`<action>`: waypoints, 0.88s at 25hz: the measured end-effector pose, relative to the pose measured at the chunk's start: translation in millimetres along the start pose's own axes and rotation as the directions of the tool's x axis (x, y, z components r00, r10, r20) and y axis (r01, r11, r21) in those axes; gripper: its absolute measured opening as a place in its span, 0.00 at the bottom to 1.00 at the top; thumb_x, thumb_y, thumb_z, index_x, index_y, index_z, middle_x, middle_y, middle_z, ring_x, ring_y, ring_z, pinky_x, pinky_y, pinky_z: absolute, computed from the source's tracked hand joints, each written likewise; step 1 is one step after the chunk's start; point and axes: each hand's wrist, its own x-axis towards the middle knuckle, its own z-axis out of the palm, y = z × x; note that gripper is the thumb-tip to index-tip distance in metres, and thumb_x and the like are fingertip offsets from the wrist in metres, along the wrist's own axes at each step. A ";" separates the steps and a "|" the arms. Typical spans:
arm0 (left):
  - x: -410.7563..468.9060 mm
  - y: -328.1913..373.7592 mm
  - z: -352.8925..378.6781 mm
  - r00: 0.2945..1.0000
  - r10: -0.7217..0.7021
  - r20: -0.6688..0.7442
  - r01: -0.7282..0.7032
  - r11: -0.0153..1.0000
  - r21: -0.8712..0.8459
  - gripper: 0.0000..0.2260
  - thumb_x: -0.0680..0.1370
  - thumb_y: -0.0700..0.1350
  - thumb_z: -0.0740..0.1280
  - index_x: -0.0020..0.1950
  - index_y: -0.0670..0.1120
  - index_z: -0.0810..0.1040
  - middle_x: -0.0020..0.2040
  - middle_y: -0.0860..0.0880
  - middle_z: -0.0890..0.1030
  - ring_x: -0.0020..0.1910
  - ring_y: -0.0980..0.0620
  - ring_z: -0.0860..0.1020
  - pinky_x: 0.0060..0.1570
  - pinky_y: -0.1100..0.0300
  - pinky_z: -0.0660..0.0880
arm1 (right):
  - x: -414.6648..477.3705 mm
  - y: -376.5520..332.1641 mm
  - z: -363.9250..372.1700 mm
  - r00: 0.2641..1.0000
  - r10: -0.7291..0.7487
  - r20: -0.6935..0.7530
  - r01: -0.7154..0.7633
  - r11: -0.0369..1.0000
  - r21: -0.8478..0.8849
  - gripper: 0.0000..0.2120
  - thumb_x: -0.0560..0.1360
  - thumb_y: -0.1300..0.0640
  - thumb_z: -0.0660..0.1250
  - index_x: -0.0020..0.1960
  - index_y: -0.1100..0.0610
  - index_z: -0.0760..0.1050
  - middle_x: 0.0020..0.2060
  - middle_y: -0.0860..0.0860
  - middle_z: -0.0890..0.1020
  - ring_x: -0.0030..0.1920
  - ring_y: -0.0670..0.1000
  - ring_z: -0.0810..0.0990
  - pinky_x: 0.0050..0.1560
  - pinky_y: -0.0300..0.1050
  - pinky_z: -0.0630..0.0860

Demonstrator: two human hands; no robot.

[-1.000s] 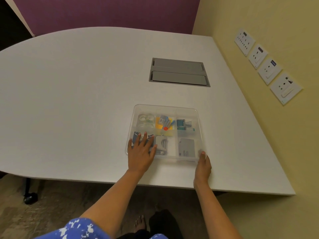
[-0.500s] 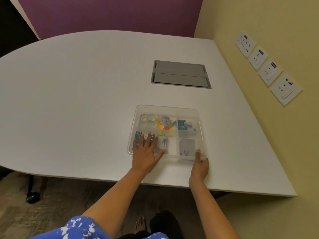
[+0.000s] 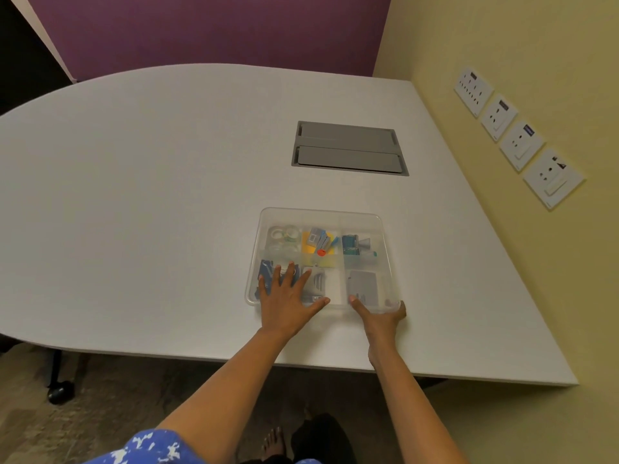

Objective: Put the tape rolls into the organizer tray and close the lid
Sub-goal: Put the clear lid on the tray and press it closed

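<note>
Clear lid [image 3: 321, 219] shut; left hand [image 3: 286, 301] flat, right hand [image 3: 382, 318] at edge.

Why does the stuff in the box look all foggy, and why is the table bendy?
Head view: the organizer tray's clear lid hazes the tape rolls beneath; the wide-angle lens curves the table edge; lighting is dim and soft.

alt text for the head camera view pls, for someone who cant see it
A person's left hand lies flat on the clear lid of an organizer tray, while the right hand grips its near right corner. Tape rolls sit in the far left compartment, with small office supplies in the others. The tray rests on a white table beside a yellow wall.
</note>
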 end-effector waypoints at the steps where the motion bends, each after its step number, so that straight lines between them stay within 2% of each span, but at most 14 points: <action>1: 2.2 -0.7 -1.1 1.000 0.006 -0.017 -0.006 1.000 -0.011 0.35 0.71 0.73 0.53 0.75 0.60 0.56 0.79 0.51 0.54 0.78 0.44 0.48 0.74 0.41 0.38 | -0.8 -3.1 1.0 0.999 -0.038 -0.023 0.037 0.998 -0.047 0.56 0.62 0.57 0.81 0.76 0.52 0.45 0.72 0.57 0.61 0.71 0.59 0.63 0.70 0.57 0.66; 3: 7.2 -1.8 -3.0 0.998 0.035 -0.048 -0.036 0.999 -0.016 0.33 0.72 0.72 0.55 0.73 0.60 0.61 0.78 0.52 0.57 0.78 0.46 0.52 0.75 0.41 0.41 | -2.2 -9.8 3.1 0.976 -0.202 -0.083 0.174 0.950 -0.260 0.56 0.64 0.51 0.80 0.77 0.54 0.45 0.75 0.58 0.58 0.74 0.60 0.60 0.72 0.58 0.63; 5: 15.7 -3.5 -4.8 0.996 0.045 -0.078 -0.048 0.998 -0.036 0.30 0.74 0.70 0.56 0.72 0.58 0.64 0.78 0.51 0.59 0.78 0.47 0.54 0.75 0.41 0.44 | 1.1 -18.2 6.2 0.916 -0.396 -0.063 0.311 0.800 -0.513 0.50 0.67 0.45 0.75 0.77 0.56 0.48 0.76 0.58 0.56 0.76 0.59 0.57 0.74 0.58 0.60; 7: 28.3 -5.9 -7.5 0.994 0.038 -0.101 -0.044 0.997 -0.059 0.28 0.75 0.67 0.56 0.71 0.56 0.66 0.77 0.50 0.61 0.77 0.47 0.56 0.76 0.42 0.45 | 11.2 -29.2 12.0 0.863 -0.503 0.051 0.408 0.633 -0.658 0.43 0.72 0.42 0.69 0.77 0.57 0.51 0.77 0.56 0.56 0.77 0.57 0.55 0.75 0.57 0.57; 10: 54.7 -8.9 -13.3 0.994 0.033 -0.104 -0.039 0.998 -0.052 0.27 0.77 0.66 0.55 0.72 0.55 0.65 0.77 0.49 0.61 0.77 0.47 0.56 0.75 0.44 0.45 | 35.4 -47.9 25.4 0.831 -0.503 0.237 0.493 0.471 -0.731 0.36 0.76 0.41 0.63 0.77 0.56 0.53 0.77 0.55 0.56 0.77 0.55 0.54 0.76 0.53 0.53; 13: 81.9 -11.1 -16.3 0.995 0.006 -0.095 -0.010 0.999 -0.039 0.27 0.78 0.65 0.54 0.73 0.54 0.64 0.77 0.48 0.60 0.77 0.47 0.56 0.75 0.44 0.45 | 58.7 -59.6 42.1 0.806 -0.458 0.375 0.546 0.333 -0.769 0.34 0.78 0.41 0.58 0.77 0.55 0.52 0.78 0.53 0.54 0.78 0.54 0.51 0.77 0.51 0.51; 17: 111.7 -14.1 -15.0 0.998 -0.030 -0.053 0.027 0.998 -0.053 0.27 0.79 0.64 0.53 0.75 0.53 0.61 0.78 0.47 0.57 0.78 0.46 0.53 0.75 0.45 0.43 | 87.4 -71.8 62.6 0.778 -0.413 0.474 0.594 0.239 -0.768 0.33 0.79 0.41 0.57 0.78 0.54 0.51 0.78 0.52 0.52 0.79 0.54 0.49 0.77 0.51 0.49; 22: 140.3 -9.4 -14.1 0.999 -0.035 -0.011 0.035 0.999 -0.027 0.30 0.78 0.65 0.50 0.77 0.55 0.52 0.80 0.47 0.49 0.78 0.45 0.47 0.75 0.43 0.41 | 118.2 -84.4 83.8 0.734 -0.376 0.565 0.635 0.085 -0.768 0.32 0.79 0.38 0.52 0.78 0.49 0.50 0.79 0.52 0.50 0.79 0.56 0.47 0.77 0.56 0.46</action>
